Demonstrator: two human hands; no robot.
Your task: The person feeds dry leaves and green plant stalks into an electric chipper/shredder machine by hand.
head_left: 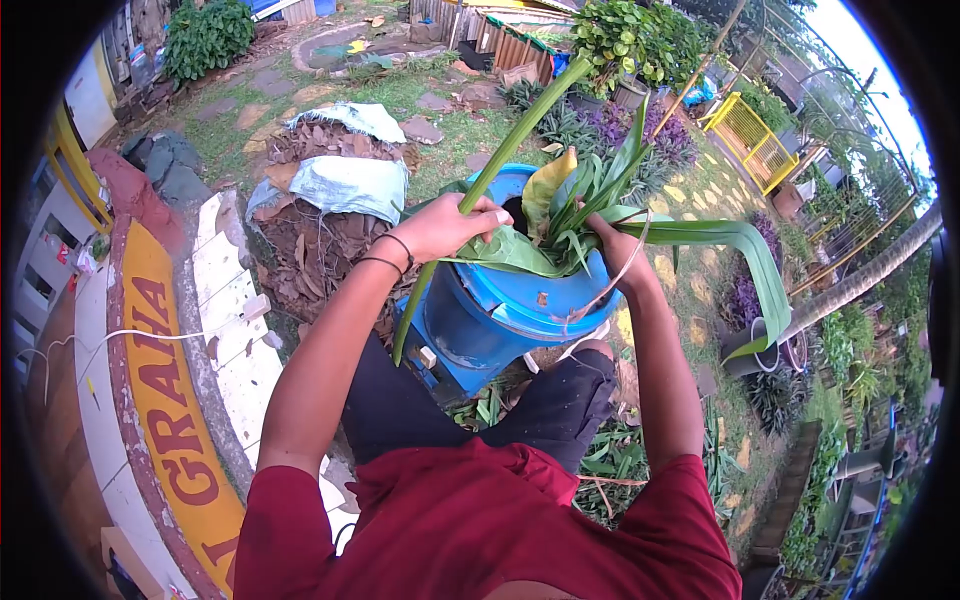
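- My left hand (445,228), at centre frame, is closed around a long green stalk (500,165) that runs from the lower centre up toward the top of the frame; I judge the grip sits mid-length so the stalk stays steady over the barrel.
- My right hand (618,252), just right of centre, is pressed into a bunch of leaves (575,205). Its fingers are buried among them, so I cannot tell whether they are clamped or loose.
- The leaves sit in the mouth of a blue barrel (500,315), tilted between my knees, seemingly to keep the opening within reach.
- One broad leaf (745,255) arcs off to the right.
- The barrel's inside is hidden by foliage, and its base is cut off by my shorts.
- Sacks of dry leaves (335,215) lie at the upper left.
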